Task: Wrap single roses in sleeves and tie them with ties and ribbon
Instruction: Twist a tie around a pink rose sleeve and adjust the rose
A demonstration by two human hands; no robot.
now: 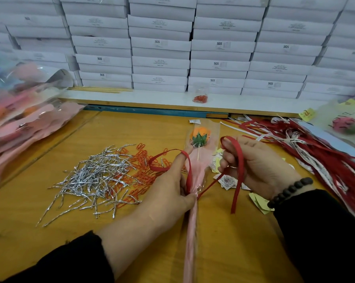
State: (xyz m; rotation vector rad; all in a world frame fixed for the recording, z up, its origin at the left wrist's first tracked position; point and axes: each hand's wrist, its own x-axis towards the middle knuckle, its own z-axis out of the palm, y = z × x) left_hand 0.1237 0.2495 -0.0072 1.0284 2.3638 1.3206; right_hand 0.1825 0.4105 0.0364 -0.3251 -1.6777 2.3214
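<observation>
My left hand (168, 180) pinches the gathered neck of the pink sleeve (195, 176), its forefinger raised with a loop of the red ribbon (239, 158) hooked over it. My right hand (254, 166) grips the other part of that ribbon, curled fingers holding a loop, the loose end hanging below. The orange rose (200, 136) sits inside the sleeve, lying on the yellow desk (131, 237) between my hands, head pointing away from me. Left of it lies a heap of silver ties (90, 178) beside red paper clips (143, 160); more ribbons (325, 152) sprawl at right. White boxes (162, 45) are stacked behind.
</observation>
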